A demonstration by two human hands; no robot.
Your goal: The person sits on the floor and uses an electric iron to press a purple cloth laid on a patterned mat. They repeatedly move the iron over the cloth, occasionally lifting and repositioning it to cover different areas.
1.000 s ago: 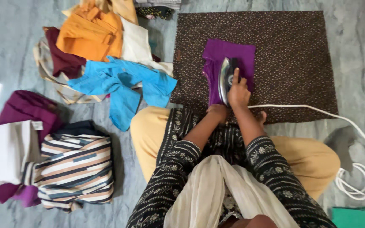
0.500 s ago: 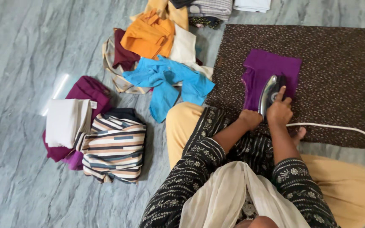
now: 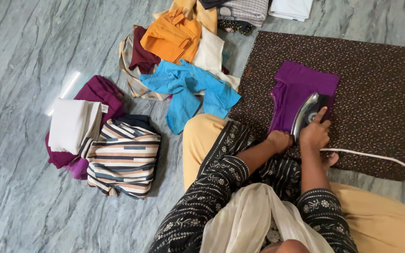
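Purple cloth (image 3: 301, 93) spread flat on the dotted brown mat (image 3: 376, 93), right of centre; right hand (image 3: 314, 133) clenched on the shiny steel iron (image 3: 305, 112) at the cloth's near right part, left hand (image 3: 280, 139) fisted at its near edge, anything held not discernible. Pressing judged partway: folded striped and white pieces (image 3: 118, 159) stacked near left, crumpled blue shirt (image 3: 188, 89) and orange cloth (image 3: 169, 33) heaped far left, seemingly unpressed.

one head view looks steeply down, close over the lap, onto the floor (image 3: 24, 197).
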